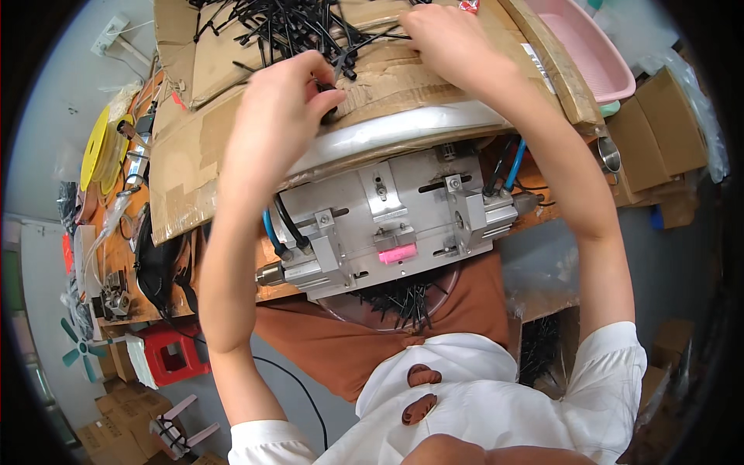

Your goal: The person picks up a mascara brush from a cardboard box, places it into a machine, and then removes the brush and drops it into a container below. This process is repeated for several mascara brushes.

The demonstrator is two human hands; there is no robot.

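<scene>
Dozens of slim black rods lie in a tangled heap at the far side of a cardboard sheet. At the heap's near edge, the left hand has its thumb and fingers drawn together, apparently pinching a dark piece. The right hand is bent at the heap's right edge, fingers curled inward; whether they grip a rod cannot be told.

Since the rods cross one another, lifting each by a free end and drawing it out along its length would likely avoid dragging neighbours; a light pinch should suffice.

Nearer the body sits a metal fixture with a pink block at its front. Below, a bowl on the lap holds more black pieces. Around the wooden bench are a yellow spool, a pink basket and a red stool.
</scene>
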